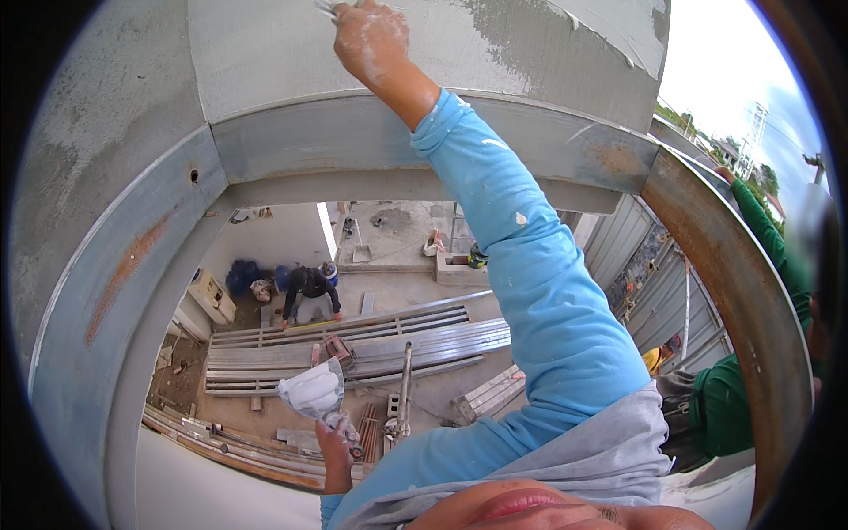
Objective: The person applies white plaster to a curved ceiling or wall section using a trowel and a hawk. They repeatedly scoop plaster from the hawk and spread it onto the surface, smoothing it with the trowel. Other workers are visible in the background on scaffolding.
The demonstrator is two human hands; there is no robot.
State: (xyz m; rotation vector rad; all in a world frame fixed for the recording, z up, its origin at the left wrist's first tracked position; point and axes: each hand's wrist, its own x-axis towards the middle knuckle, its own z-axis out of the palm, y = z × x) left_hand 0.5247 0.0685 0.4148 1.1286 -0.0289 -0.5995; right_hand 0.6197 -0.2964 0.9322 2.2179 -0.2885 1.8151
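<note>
My right hand (375,44), dusted with white, is raised at the top edge against a wall (283,53) partly coated in pale, wet-looking plaster. Its fingers are closed round a thin metal-edged tool (325,8), most of which is cut off by the frame's edge or hidden by the hand. Lower down, my left hand (334,449) grips a broad, fan-shaped trowel (305,408) with a mound of white plaster (311,389) on it. The trowel hangs in the air inside the steel frame, well below my right hand.
Steel beams (353,137) surround an opening, with a rusty one (733,256) at right. A person in green (733,406) stands close on the right, one hand on that beam. Far below, a person in dark clothes (309,284) bends over metal profiles (353,353). Pipes (238,455) lie lower left.
</note>
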